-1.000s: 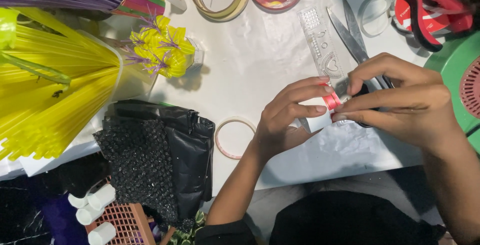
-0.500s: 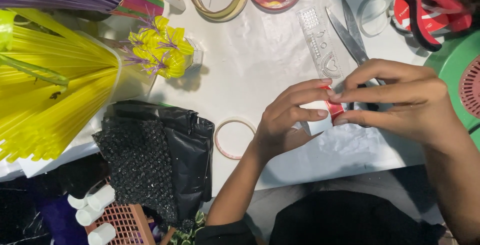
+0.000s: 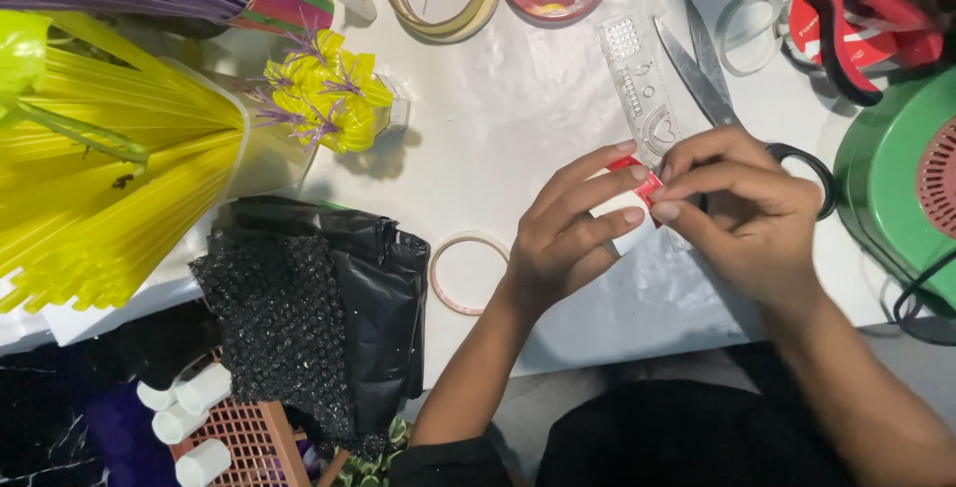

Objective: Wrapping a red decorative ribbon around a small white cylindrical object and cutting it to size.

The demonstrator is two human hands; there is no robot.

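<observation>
1. The left hand (image 3: 573, 233) and right hand (image 3: 742, 208) meet over the white worktop (image 3: 518, 109), fingertips pinched together on a small red and white piece (image 3: 637, 188).
2. Most of that piece is hidden by the fingers; only a red edge and a bit of white below it show, so its shape cannot be told.
3. A clear plastic ruler (image 3: 637, 84) runs under the right hand, its lower end covered.
4. The scissors (image 3: 702, 69) lie just beside the ruler; one dark handle loop (image 3: 812, 163) peeks out past the knuckles.
5. A thin tape ring (image 3: 463, 273) lies near the left wrist.
6. The green object (image 3: 891, 178) at the right is cut off by the frame edge.
7. Yellow straws (image 3: 110, 178) fan out at the left, partly cropped.
</observation>
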